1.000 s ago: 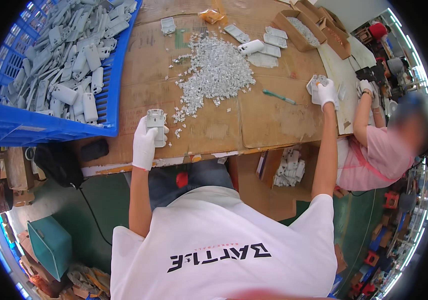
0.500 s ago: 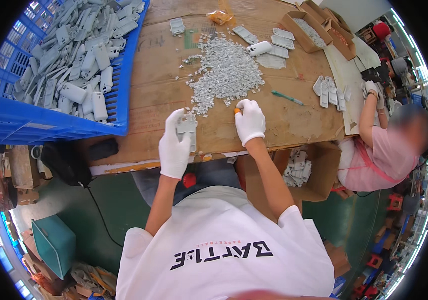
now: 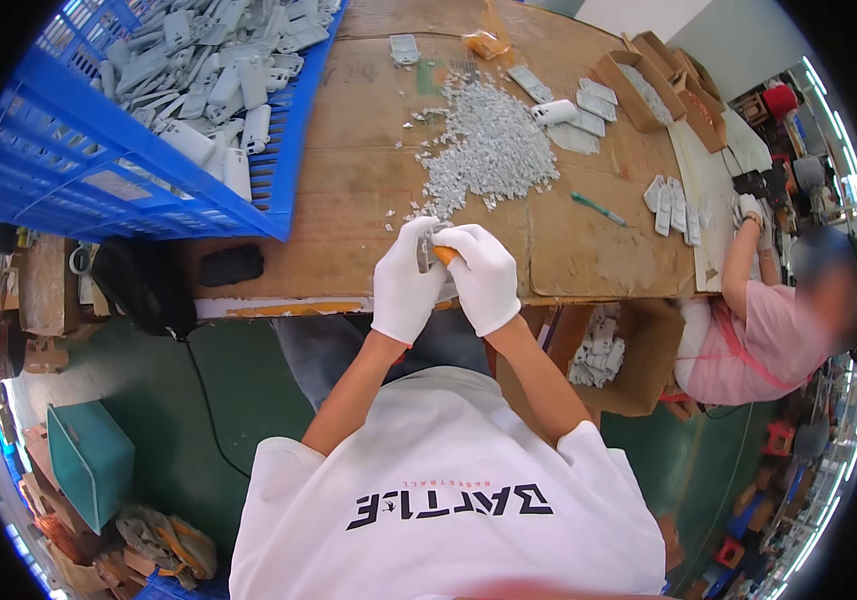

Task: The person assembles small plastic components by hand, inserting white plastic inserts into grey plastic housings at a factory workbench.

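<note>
Just above the table's near edge, my gloved hands meet over a grey-white plastic casing. My left hand is wrapped round it, thumb and fingers closed. Curled fingers of my right hand press against the casing from the other side. Something orange shows at this hand's thumb; whether it is a finger cover or a held item I cannot tell. The gloves hide most of the casing. Beyond the hands spreads a heap of small clear-white plastic pieces.
A blue crate full of casings stands left, near a black pouch. Toward the right lie a green pen-like tool and casings. Cardboard boxes sit far right; another stands below the edge. A co-worker works at right.
My right hand has moved left and nearer to meet the left hand. The casing has been raised off the table in my left hand. The whole view has shifted slightly.
</note>
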Demonstrator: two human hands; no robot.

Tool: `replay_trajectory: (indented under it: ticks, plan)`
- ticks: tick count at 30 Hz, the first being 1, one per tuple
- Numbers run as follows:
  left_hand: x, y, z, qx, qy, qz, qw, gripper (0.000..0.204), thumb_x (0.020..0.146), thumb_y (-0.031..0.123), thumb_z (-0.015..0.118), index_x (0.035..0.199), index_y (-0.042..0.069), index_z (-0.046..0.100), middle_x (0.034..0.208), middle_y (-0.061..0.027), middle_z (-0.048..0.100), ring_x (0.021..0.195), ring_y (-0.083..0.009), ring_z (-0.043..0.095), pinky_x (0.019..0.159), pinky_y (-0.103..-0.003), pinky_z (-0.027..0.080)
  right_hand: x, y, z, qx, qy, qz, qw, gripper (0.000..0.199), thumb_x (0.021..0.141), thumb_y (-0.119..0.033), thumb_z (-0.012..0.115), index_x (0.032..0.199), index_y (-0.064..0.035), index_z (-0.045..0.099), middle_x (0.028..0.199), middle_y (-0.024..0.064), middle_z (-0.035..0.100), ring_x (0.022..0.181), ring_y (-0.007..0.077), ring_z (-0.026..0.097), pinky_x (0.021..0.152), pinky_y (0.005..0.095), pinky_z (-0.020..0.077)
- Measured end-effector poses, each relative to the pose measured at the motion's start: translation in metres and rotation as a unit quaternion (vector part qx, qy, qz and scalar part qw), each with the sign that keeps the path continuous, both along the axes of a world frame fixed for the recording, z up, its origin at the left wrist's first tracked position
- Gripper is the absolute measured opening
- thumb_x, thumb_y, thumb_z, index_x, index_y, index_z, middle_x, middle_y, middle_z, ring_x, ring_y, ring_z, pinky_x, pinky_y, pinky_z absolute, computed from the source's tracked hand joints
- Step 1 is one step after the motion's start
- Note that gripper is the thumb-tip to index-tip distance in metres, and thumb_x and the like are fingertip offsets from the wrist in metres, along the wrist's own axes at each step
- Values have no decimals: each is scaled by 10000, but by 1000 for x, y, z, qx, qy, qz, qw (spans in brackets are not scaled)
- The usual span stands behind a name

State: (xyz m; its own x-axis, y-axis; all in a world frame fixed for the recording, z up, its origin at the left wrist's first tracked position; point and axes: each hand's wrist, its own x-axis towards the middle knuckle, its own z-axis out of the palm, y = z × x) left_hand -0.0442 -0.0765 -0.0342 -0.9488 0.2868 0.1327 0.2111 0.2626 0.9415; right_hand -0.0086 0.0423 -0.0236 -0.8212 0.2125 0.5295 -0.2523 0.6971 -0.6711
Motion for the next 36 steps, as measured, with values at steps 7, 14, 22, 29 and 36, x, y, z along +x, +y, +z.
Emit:
replay_trajectory:
  ticks: [7,14,22,29,36]
  plan:
    - [2,-5,-1,-6,70,12,997,426,788,-6,679,1199,80,603,1029,-154,694,927,-326,693,788,-368,555,-2,-2,9,1,-43,-35,998,251,718,48,728,946,-45,683,888,104,580,843,263,634,721,338,523]
    - [-6,-10,8,5,112,-47,993,427,800,-5,681,1211,83,607,1012,-157,698,899,-329,703,773,-376,561,0,10,-5,3,-131,-52,990,200,819,-94,684,1013,-49,699,926,147,704,824,297,695,735,364,551]
    - [-7,-6,5,-4,32,-69,997,411,822,18,671,1225,68,609,993,-201,697,926,-343,701,760,-389,562,-5,31,-10,26,-135,28,990,329,799,-7,615,1120,-58,667,953,167,665,881,360,663,773,431,541]
    - [-2,-1,4,-46,47,-1,998,229,857,-5,631,1081,16,672,927,-155,729,876,-192,730,783,-317,550,3,13,-15,-15,-86,8,996,296,745,69,561,1013,-32,638,960,182,646,918,382,645,814,425,532]
    - [-5,15,2,-44,92,13,995,181,820,-12,653,986,55,676,834,-153,705,753,-273,713,696,-344,543,6,14,-13,-29,-108,-53,992,203,791,25,616,971,-66,595,913,163,643,844,385,651,731,437,533]
